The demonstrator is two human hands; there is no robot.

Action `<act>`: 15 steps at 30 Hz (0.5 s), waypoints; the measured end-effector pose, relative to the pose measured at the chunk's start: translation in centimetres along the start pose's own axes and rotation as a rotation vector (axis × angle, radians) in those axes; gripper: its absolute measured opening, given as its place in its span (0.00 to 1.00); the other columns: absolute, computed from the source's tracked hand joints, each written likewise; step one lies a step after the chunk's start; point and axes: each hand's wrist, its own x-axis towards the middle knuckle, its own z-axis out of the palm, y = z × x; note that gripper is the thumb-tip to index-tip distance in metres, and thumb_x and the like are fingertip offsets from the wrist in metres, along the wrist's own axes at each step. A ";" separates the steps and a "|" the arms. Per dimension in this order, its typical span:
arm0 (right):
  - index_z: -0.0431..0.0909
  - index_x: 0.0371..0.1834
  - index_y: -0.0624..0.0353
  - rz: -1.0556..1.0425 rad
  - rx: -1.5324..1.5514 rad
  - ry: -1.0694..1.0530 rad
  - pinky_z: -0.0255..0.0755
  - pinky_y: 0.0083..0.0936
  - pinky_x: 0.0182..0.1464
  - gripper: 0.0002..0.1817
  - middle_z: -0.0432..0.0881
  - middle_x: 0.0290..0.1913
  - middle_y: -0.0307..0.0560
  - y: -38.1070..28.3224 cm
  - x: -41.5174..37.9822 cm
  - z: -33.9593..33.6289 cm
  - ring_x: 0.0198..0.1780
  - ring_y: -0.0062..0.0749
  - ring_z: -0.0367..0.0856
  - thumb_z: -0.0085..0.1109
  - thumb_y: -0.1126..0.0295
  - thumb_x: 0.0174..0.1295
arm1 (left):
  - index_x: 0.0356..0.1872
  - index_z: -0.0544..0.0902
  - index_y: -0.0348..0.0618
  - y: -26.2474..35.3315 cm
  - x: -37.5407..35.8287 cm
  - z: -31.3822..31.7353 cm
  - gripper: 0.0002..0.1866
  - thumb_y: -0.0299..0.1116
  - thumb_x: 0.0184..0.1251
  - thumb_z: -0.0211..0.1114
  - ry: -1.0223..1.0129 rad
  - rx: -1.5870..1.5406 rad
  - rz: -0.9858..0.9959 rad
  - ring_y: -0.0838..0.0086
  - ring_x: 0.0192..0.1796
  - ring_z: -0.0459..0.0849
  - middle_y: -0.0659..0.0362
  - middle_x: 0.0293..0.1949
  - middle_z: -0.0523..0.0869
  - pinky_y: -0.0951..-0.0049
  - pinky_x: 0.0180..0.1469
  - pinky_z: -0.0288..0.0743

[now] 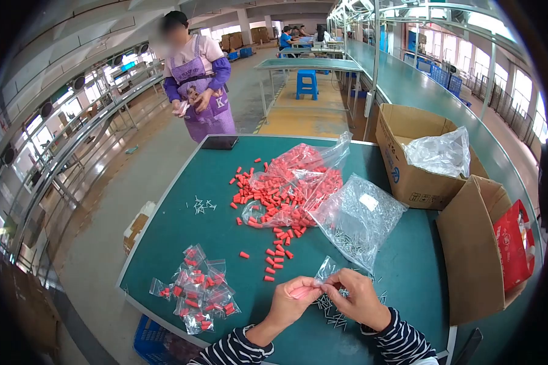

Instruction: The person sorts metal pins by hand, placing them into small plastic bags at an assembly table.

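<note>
A small clear zip bag (327, 267) is pinched between my two hands above the near part of the green table. My left hand (293, 301) has its fingers closed on the bag's edge, and something pinkish shows at its curled fingers. From the other side my right hand (356, 299) grips the same bag with thumb and fingertips. Loose screws (333, 317) lie under and around my right hand. Just beyond my hands are scattered red plastic caps (278, 252). To the left sits a heap of filled small bags (201, 289) with red caps inside.
A big open bag of red caps (298, 182) and a clear bag of screws (360, 213) lie mid-table. A few screws (202, 205) are at left. Cardboard boxes (417, 121) (469, 249) line the right edge. A person (198, 79) in a purple apron stands beyond the far left corner.
</note>
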 end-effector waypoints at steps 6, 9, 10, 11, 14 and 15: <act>0.75 0.31 0.61 -0.074 -0.139 0.010 0.70 0.39 0.30 0.07 0.78 0.26 0.49 0.1 0.0 0.1 0.27 0.47 0.78 0.66 0.73 0.56 | 0.46 0.84 0.31 0.2 0.0 -0.1 0.08 0.20 0.67 0.66 -0.003 0.044 -0.091 0.80 0.45 0.84 0.57 0.43 0.88 0.79 0.52 0.80; 0.74 0.31 0.61 -0.059 -0.147 -0.005 0.69 0.39 0.31 0.08 0.76 0.27 0.49 -0.2 -0.1 0.2 0.28 0.47 0.77 0.65 0.74 0.56 | 0.46 0.84 0.31 0.4 -0.1 0.0 0.08 0.21 0.68 0.66 0.005 0.066 -0.074 0.80 0.45 0.84 0.57 0.43 0.88 0.80 0.51 0.80; 0.73 0.32 0.61 -0.069 -0.167 0.002 0.69 0.40 0.31 0.08 0.76 0.27 0.49 -0.2 -0.1 0.3 0.28 0.47 0.77 0.65 0.74 0.56 | 0.45 0.84 0.31 0.7 -0.1 0.2 0.08 0.22 0.68 0.66 0.014 0.073 -0.070 0.80 0.44 0.84 0.57 0.43 0.88 0.80 0.50 0.80; 0.73 0.32 0.61 -0.079 -0.187 0.009 0.68 0.40 0.31 0.08 0.76 0.27 0.49 -0.2 -0.1 0.4 0.28 0.47 0.77 0.65 0.75 0.56 | 0.45 0.84 0.31 0.9 -0.1 0.3 0.07 0.22 0.68 0.66 0.023 0.081 -0.066 0.80 0.44 0.84 0.57 0.43 0.88 0.80 0.50 0.79; 0.72 0.33 0.60 -0.113 -0.225 0.030 0.68 0.40 0.31 0.10 0.76 0.28 0.49 0.0 -0.3 0.9 0.29 0.47 0.77 0.66 0.75 0.55 | 0.44 0.84 0.31 0.6 -0.2 0.4 0.06 0.22 0.69 0.65 0.062 0.094 -0.060 0.81 0.43 0.84 0.58 0.42 0.88 0.81 0.48 0.79; 0.72 0.33 0.60 -0.124 -0.234 0.039 0.68 0.41 0.31 0.10 0.75 0.28 0.49 0.1 -0.3 1.0 0.29 0.47 0.77 0.66 0.75 0.55 | 0.43 0.84 0.31 0.6 -0.1 0.3 0.06 0.22 0.68 0.65 0.096 0.113 -0.070 0.81 0.43 0.84 0.58 0.41 0.88 0.81 0.48 0.79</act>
